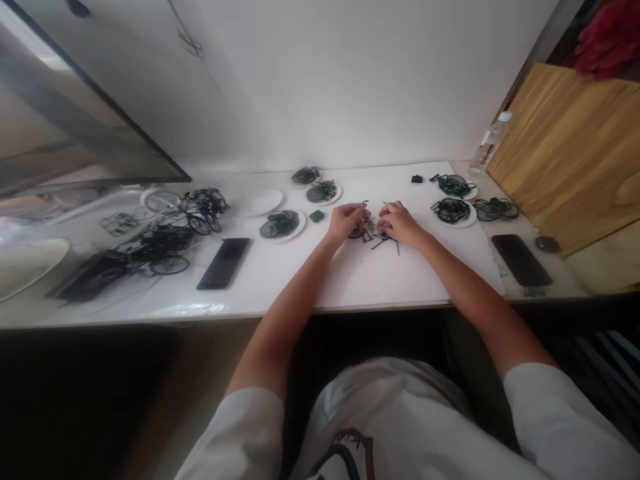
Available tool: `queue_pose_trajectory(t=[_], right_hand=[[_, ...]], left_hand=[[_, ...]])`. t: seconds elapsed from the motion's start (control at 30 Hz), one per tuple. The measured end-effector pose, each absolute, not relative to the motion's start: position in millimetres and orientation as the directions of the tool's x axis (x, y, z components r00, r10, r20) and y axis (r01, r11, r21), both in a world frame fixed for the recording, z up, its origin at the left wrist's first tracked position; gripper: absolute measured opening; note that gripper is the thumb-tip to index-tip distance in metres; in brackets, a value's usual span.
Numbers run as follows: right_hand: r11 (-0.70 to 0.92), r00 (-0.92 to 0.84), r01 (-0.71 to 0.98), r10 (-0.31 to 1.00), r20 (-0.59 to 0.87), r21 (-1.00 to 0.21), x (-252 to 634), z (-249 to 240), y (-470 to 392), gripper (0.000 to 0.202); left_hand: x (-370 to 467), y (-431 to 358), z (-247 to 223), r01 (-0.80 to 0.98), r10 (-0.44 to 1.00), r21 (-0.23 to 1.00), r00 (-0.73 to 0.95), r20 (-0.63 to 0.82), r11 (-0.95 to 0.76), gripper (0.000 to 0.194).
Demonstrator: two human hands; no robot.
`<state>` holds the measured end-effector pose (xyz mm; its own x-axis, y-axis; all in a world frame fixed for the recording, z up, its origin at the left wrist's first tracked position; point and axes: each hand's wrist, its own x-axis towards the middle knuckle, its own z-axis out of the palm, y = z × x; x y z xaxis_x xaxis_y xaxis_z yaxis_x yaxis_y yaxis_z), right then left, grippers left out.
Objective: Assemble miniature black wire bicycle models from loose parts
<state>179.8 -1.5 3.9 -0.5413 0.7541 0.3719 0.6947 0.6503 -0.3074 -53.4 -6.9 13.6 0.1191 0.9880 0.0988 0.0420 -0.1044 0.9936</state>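
Observation:
My left hand (346,221) is closed in a pinch around a small dark part (365,204) whose kind is too blurred to tell. Facing it, a short gap away, my right hand (399,223) has its fingers bent and drawn together; what they grip is hidden. Under and between the hands, several thin black pieces (380,241) lie loose on a white sheet (400,280). Left of the hands rests a small green block (317,216), and beyond the right hand is a small black block (417,179).
White plates with green and black miniature bicycle parts (280,225) stand left and right (452,211). Farther left are a phone (224,264) and a pile of miniature bicycles (163,240). At right are another phone (521,260), a bottle (490,143) and a wooden board (570,147).

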Motion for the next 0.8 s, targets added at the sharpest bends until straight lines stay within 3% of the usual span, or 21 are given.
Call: queue_pose_trajectory(t=[0.4, 0.6, 0.8], right_hand=[[0.624, -0.519, 0.728, 0.772, 0.367, -0.284, 174.6, 7.6, -8.2, 0.012], [0.660, -0.502, 0.663, 0.742, 0.443, -0.354, 177.3, 8.4, -4.3, 0.008], [0.656, -0.380, 0.560, 0.746, 0.547, -0.505, 173.6, 9.8, -4.5, 0.011]], left_hand=[[-52.9, -9.4, 16.5, -0.006, 0.988, 0.995, 0.120, 0.097, -0.097, 0.036], [-52.5, -9.5, 19.5, -0.071, 0.987, 0.994, 0.127, 0.097, -0.088, 0.037], [-53.6, -9.5, 19.9, -0.078, 0.987, 0.994, 0.138, 0.083, -0.073, 0.040]])
